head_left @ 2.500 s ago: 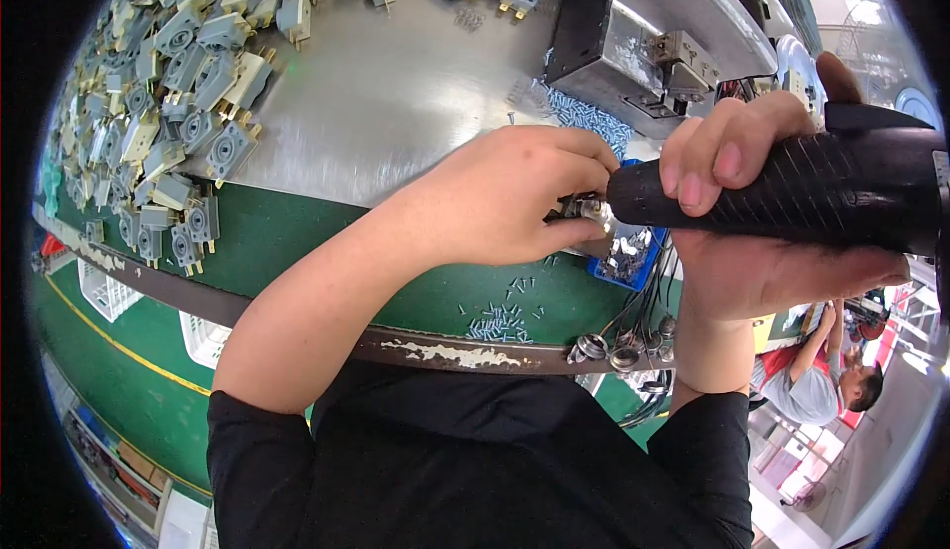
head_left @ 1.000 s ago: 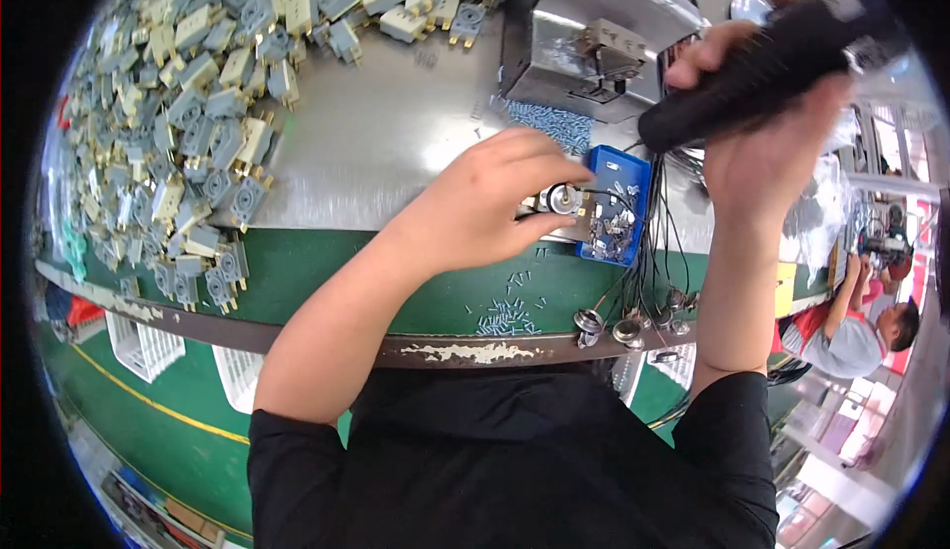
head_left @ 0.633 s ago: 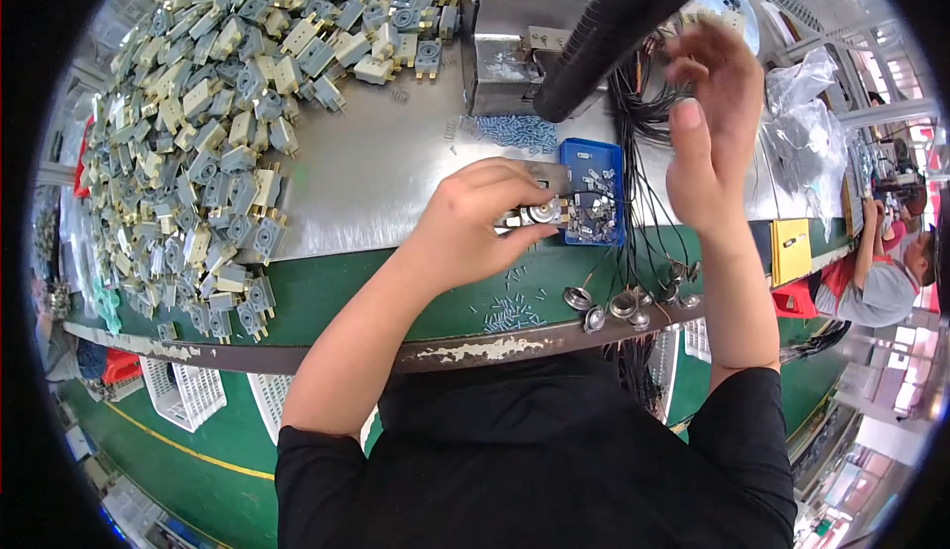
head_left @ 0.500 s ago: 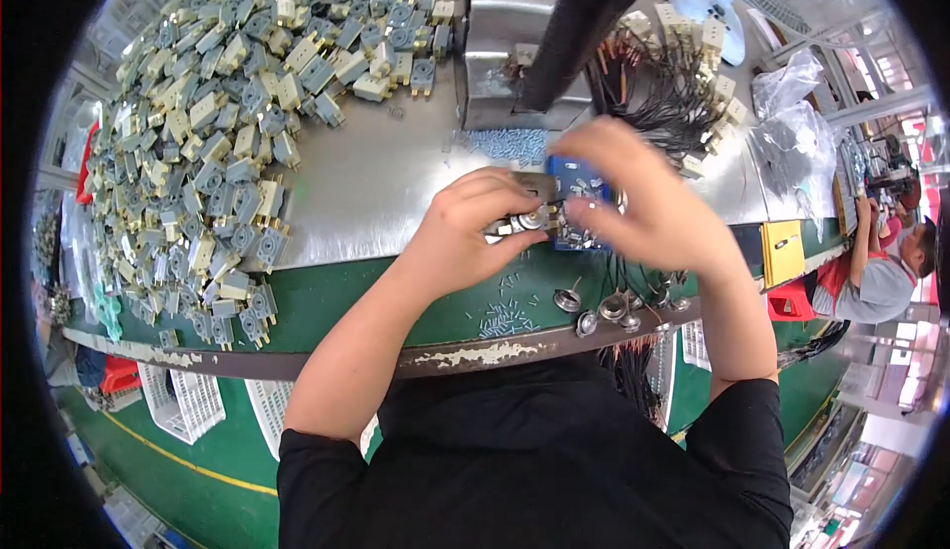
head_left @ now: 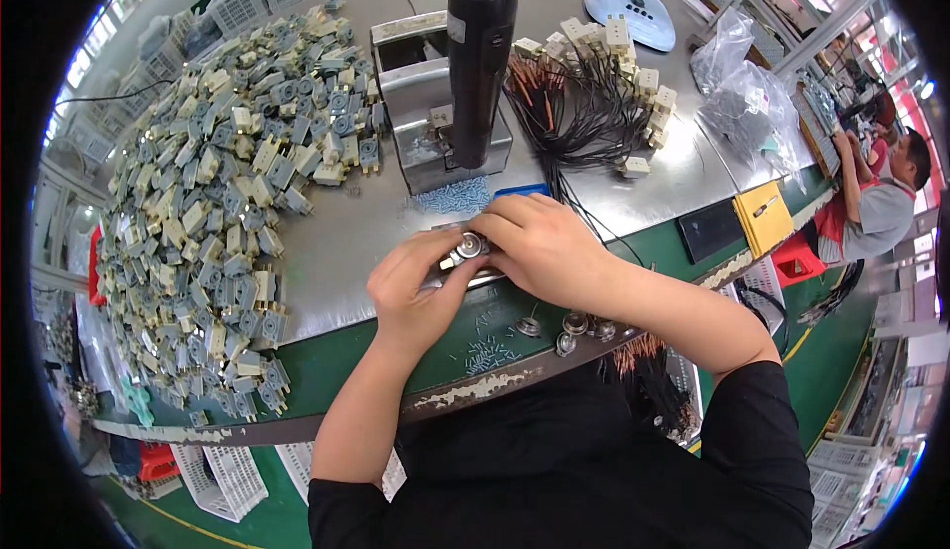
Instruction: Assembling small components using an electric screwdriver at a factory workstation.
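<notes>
At the centre of the frame, a small round silvery metal part on a grey block [head_left: 467, 248] is pinched between the left hand [head_left: 416, 287] and the right hand [head_left: 542, 250]; both grips are closed on it. It is judged light, rigid and slippery; it is best taken by its rim; a black cylindrical power screwdriver [head_left: 479, 54] hangs at upper centre.

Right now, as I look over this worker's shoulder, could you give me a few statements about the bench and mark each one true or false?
1. Both hands meet on a small round metal part. True: the left hand and right hand close around it.
2. The black power screwdriver is in the right hand. False: it hangs free above the metal fixture.
3. A heap of small beige and grey components lies to the person's left. True.
4. The bundle of black wires lies left of the fixture. False: it lies to its right.
</notes>
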Motion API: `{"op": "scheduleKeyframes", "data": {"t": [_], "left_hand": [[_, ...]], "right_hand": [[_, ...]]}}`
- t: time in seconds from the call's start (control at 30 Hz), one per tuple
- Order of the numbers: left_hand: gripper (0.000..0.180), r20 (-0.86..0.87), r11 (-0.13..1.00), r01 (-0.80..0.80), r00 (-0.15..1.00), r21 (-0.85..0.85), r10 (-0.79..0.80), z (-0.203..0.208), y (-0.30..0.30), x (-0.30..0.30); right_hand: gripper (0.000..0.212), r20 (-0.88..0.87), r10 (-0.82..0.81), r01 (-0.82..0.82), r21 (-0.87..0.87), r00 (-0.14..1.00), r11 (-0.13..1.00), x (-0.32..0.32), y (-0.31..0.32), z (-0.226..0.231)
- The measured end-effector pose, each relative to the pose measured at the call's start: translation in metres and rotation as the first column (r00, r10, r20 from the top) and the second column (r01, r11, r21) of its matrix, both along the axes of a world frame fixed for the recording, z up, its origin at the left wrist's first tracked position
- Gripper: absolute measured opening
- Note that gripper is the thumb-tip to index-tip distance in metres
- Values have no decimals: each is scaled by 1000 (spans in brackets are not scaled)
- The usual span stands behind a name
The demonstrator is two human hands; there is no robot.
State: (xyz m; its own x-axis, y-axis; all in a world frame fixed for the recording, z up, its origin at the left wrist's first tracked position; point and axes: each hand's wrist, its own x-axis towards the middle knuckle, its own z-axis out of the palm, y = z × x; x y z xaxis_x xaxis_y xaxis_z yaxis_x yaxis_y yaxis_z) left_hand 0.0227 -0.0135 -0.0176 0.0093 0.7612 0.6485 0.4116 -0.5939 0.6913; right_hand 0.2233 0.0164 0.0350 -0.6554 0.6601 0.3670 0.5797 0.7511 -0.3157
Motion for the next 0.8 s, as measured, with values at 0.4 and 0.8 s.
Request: {"op": "scheduleKeyframes", "data": {"t": [0.4,0.8], "left_hand": [[46,-32,986,-60,998,-154,56,-11,-6,-8],[33,-206,975,183,966,123,-156,-12,18,-14]], "right_hand": [[31,115,141,-156,128,983,979,4,23,-9],[77,-64,-599,481,666,798,570,150,200,19]]}}
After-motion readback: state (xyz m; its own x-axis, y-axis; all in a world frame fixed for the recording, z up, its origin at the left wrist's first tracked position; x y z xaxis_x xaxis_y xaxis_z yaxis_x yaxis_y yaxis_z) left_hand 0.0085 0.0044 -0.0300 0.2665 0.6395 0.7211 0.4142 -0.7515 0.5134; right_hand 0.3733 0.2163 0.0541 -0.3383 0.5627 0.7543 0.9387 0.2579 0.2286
